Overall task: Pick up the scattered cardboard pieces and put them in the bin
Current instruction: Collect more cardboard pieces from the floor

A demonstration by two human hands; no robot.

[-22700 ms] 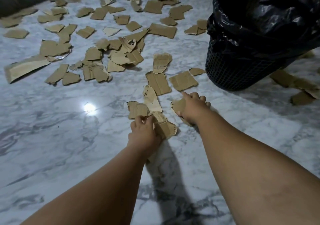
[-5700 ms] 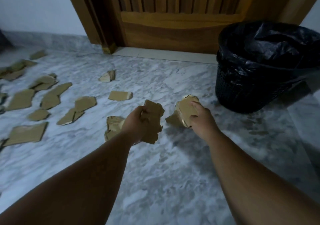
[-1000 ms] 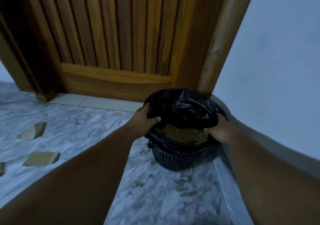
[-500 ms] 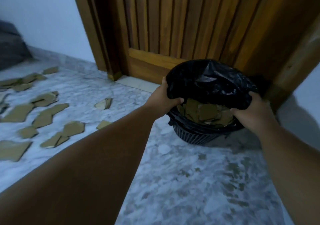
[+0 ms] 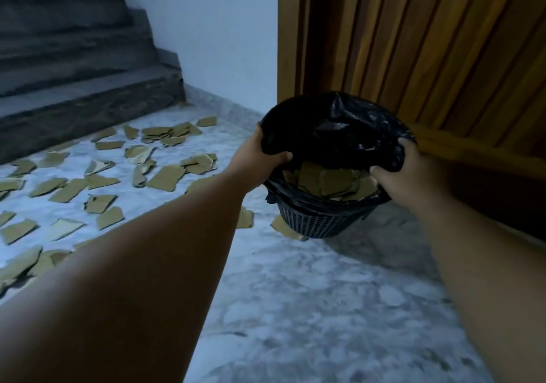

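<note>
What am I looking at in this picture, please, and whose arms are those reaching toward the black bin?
There is no machine here: a person wears a camera on the head, looking forward and down, so the two bare arms are the wearer's own. The left hand and right hand each grip the black plastic liner at the rim of the dark mesh bin. Torn brown cardboard pieces lie inside it. More brown cardboard scraps lie scattered on the grey-white marble floor, near dark stone steps and a slatted wooden door.

Glossy black plastic liner (image 5: 348,125), matt brown cardboard pieces (image 5: 165,177), veined marble floor (image 5: 310,294)
</note>
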